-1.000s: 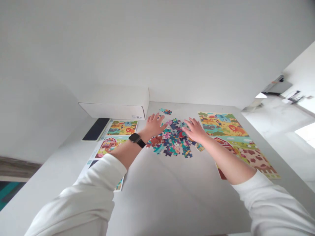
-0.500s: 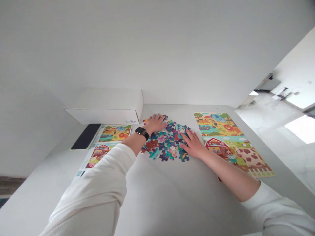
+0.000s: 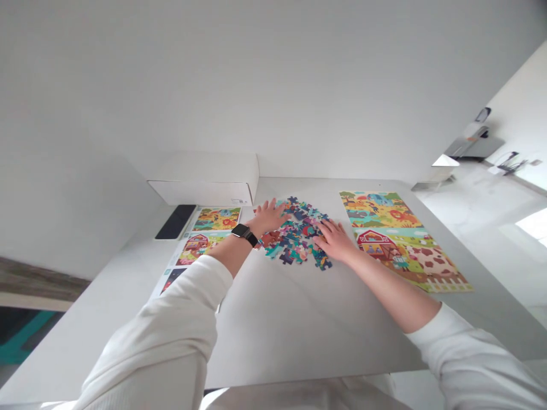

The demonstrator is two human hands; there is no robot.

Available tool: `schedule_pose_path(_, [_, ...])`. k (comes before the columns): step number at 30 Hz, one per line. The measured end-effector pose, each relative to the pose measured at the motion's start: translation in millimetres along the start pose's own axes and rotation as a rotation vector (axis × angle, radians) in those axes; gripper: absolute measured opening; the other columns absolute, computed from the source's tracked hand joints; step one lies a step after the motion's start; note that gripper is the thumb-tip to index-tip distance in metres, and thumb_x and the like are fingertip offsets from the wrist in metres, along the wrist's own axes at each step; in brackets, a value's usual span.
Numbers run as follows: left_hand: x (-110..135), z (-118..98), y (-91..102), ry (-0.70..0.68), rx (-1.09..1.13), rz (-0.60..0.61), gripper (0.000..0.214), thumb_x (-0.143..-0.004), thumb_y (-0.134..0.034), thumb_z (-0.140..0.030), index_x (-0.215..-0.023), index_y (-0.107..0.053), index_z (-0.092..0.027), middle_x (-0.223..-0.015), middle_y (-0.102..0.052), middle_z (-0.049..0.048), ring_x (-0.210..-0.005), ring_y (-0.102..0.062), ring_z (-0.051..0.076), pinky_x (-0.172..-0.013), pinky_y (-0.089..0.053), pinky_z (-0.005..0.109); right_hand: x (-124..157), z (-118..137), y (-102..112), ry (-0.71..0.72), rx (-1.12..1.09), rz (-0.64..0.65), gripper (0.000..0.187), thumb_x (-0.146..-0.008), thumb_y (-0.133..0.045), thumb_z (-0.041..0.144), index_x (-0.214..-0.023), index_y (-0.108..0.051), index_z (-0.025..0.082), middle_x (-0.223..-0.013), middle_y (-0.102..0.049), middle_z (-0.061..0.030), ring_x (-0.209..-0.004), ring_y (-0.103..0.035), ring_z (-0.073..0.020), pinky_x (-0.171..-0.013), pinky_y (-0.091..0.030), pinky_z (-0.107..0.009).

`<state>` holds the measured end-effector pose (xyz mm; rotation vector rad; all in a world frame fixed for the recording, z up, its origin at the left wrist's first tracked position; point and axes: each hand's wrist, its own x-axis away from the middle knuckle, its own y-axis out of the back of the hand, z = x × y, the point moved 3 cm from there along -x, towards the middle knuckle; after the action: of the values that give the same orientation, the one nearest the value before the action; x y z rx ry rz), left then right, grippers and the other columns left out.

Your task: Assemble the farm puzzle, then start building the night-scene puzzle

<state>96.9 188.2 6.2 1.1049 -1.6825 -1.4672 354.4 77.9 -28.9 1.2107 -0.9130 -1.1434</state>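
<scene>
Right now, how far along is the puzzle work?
Done: the safari picture and the farm picture lie flat to the right of the heap. I cannot tell whether they are assembled puzzles. In hand: the left hand and the right hand rest flat and open on the heap of loose pieces. Left: that whole heap looks unjoined.

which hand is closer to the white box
Left. The left hand lies flat on the puzzle pieces just beside the white box; the right hand rests on the far side of the pile, farther from it.
</scene>
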Motion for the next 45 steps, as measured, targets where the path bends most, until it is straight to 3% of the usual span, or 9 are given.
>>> schedule_pose_path(5, [59, -22, 15.4, 0.002, 0.086, -0.129, 0.056, -0.109, -0.053, -0.041, -0.16, -0.053, -0.021, -0.167, -0.053, 0.0189, -0.158, -0.046, 0.036, -0.131, -0.039, 0.056, -39, 4, 24, -0.062, -0.055, -0.128, 0.05, -0.108, -0.054, 0.046, -0.147, -0.07, 0.019, -0.143, -0.072, -0.0184, -0.135, -0.067, -0.0339, -0.117, -0.052, -0.045])
schedule_pose_path(11, [148, -71, 10.4, -0.178, 0.248, -0.165, 0.022, -0.107, -0.059, -0.035, -0.12, -0.07, -0.022, -0.124, -0.072, 0.0144, -0.13, -0.066, 0.032, -0.114, -0.056, 0.048, -97, 43, 26, -0.186, 0.026, -0.025, 0.057, -0.103, -0.063, 0.062, -0.141, -0.073, 0.02, -0.135, -0.075, -0.0205, -0.124, -0.072, -0.0362, -0.104, -0.058, -0.045])
schedule_pose_path(19, [169, -83, -2.5, -0.161, 0.374, -0.104, 0.009, -0.103, -0.066, -0.029, -0.108, -0.066, -0.022, -0.115, -0.072, 0.0114, -0.11, -0.071, 0.026, -0.098, -0.059, 0.04, -110, 52, 23, -0.219, 0.045, -0.059, 0.05, -0.095, -0.073, 0.043, -0.138, -0.074, 0.019, -0.132, -0.077, -0.0205, -0.121, -0.074, -0.0394, -0.099, -0.06, -0.049])
schedule_pose_path(24, [181, -101, -1.6, -0.244, 0.428, 0.006, 0.013, -0.104, -0.065, -0.032, -0.112, -0.067, -0.021, -0.119, -0.073, 0.01, -0.105, -0.072, 0.024, -0.091, -0.057, 0.034, -76, 50, 33, -0.027, -0.187, -0.165, 0.053, -0.091, -0.072, 0.032, -0.142, -0.071, 0.019, -0.128, -0.079, -0.0159, -0.115, -0.075, -0.0357, -0.104, -0.06, -0.049])
schedule_pose_path(29, [199, -119, -0.1, -0.37, 0.485, 0.124, 0.015, -0.106, -0.061, -0.032, -0.102, -0.072, -0.022, -0.105, -0.077, 0.0065, -0.09, -0.071, 0.02, -0.079, -0.052, 0.03, 15, 55, 44, 0.264, -0.331, -0.141, 0.059, -0.092, -0.07, 0.03, -0.151, -0.066, 0.026, -0.138, -0.077, -0.011, -0.115, -0.076, -0.0322, -0.103, -0.063, -0.048])
schedule_pose_path(35, [203, -122, -10.1, -0.563, 0.547, 0.243, 0.027, -0.104, -0.062, -0.036, -0.087, -0.075, -0.021, -0.086, -0.076, 0.0036, -0.077, -0.065, 0.017, -0.073, -0.045, 0.029, 89, 32, 34, 0.329, -0.5, -0.203, 0.059, -0.095, -0.075, 0.035, -0.153, -0.065, 0.032, -0.135, -0.079, -0.0084, -0.11, -0.08, -0.0305, -0.097, -0.068, -0.047])
schedule_pose_path(38, [193, -108, -10.3, -0.394, 0.566, 0.201, 0.027, -0.1, -0.065, -0.037, -0.081, -0.073, -0.019, -0.078, -0.073, 0.003, -0.07, -0.062, 0.016, -0.067, -0.041, 0.029, 97, 31, 32, 0.339, -0.516, -0.285, 0.062, -0.095, -0.077, 0.031, -0.155, -0.062, 0.032, -0.136, -0.079, -0.0086, -0.117, -0.079, -0.0311, -0.103, -0.067, -0.049])
schedule_pose_path(41, [182, -92, -4.9, -0.116, 0.756, 0.101, 0.022, -0.094, -0.07, -0.041, -0.096, -0.075, -0.019, -0.084, -0.074, 0.0016, -0.07, -0.064, 0.014, -0.063, -0.044, 0.026, 99, 43, 38, 0.397, -0.473, -0.35, 0.069, -0.095, -0.079, 0.027, -0.16, -0.057, 0.034, -0.137, -0.078, -0.009, -0.122, -0.077, -0.0321, -0.109, -0.063, -0.051])
schedule_pose_path(45, [178, -88, -8.1, 0.007, 1.071, 0.253, 0.03, -0.094, -0.07, -0.048, -0.101, -0.07, -0.018, -0.086, -0.071, 0.0008, -0.054, -0.059, 0.009, -0.048, -0.042, 0.022, 101, 61, 43, 0.483, -0.424, -0.389, 0.08, -0.097, -0.077, 0.023, -0.169, -0.045, 0.037, -0.136, -0.078, -0.0075, -0.126, -0.075, -0.0316, -0.113, -0.061, -0.052])
